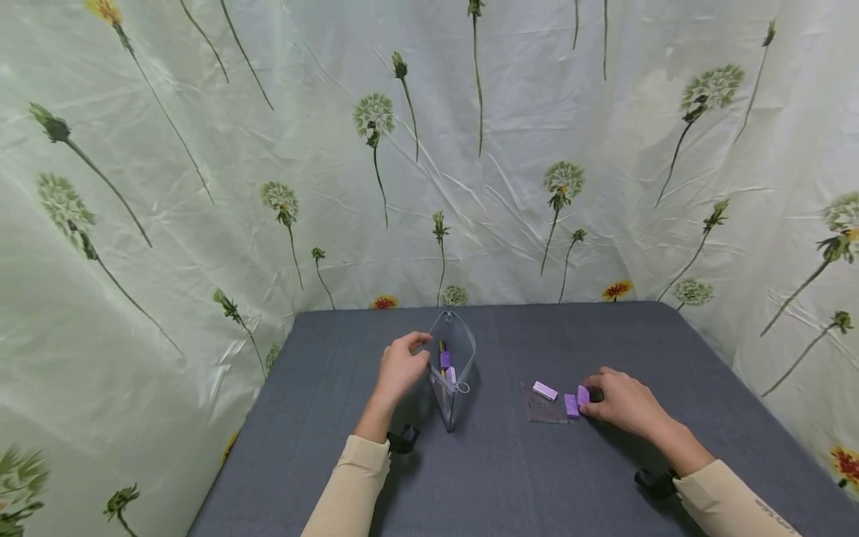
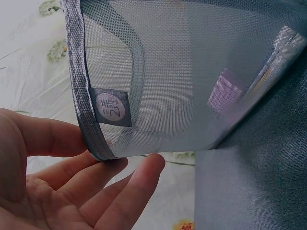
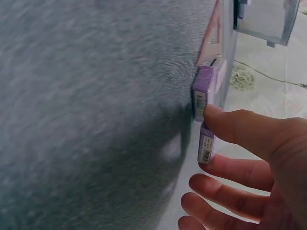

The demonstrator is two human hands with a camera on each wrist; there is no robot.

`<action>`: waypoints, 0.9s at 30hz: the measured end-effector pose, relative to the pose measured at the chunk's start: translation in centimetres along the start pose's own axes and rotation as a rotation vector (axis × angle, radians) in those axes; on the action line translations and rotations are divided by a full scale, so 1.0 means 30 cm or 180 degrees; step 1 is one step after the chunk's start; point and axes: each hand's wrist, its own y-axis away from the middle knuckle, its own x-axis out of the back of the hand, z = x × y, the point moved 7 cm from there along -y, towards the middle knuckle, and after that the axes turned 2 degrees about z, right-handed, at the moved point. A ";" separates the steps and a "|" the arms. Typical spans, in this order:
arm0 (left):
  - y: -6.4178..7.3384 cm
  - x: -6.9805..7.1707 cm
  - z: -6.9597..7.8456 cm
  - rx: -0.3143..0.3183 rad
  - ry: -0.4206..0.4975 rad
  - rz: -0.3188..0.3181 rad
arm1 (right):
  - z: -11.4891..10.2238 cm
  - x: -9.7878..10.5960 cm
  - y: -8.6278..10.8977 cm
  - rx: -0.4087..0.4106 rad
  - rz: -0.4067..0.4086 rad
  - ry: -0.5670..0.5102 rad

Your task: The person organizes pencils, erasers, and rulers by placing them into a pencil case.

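My left hand [image 1: 400, 367] pinches the top edge of a grey mesh zip pouch [image 2: 165, 96] between thumb and index finger. The pouch stands upright with its mouth spread; inside show a purple eraser [image 1: 446, 359], a paler block [image 1: 451, 375] and something thin and yellow. Over to the right, my right hand [image 1: 624, 403] pinches a purple eraser [image 3: 206, 147] with a barcode on its end, thumb above and index finger below. Right beside it is another purple eraser [image 3: 204, 85]. A lilac eraser [image 1: 545, 391] lies at the upper edge of a clear reddish set square [image 1: 539, 412].
All of this is on a dark grey cloth-covered table [image 1: 496, 477]. A pale curtain [image 1: 322, 134] printed with dandelions hangs behind and along the sides. Dark straps with cameras sit at both wrists. A ring pull [image 1: 462, 388] hangs at the pouch's near end.
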 end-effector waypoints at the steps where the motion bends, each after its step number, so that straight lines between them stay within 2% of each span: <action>1: 0.001 0.000 0.000 -0.0009 -0.0002 -0.0002 | -0.004 0.002 -0.002 0.0000 0.0012 0.0004; 12: 0.000 0.002 0.001 -0.0027 -0.0039 -0.0005 | -0.069 0.028 -0.024 0.0087 0.0143 -0.0036; 21: -0.007 0.005 -0.004 -0.0024 -0.0056 -0.0021 | -0.164 0.066 -0.066 0.0196 0.0260 -0.0170; 27: -0.009 0.007 -0.004 -0.0010 -0.0074 -0.0046 | -0.241 0.092 -0.099 0.0359 0.0338 -0.0298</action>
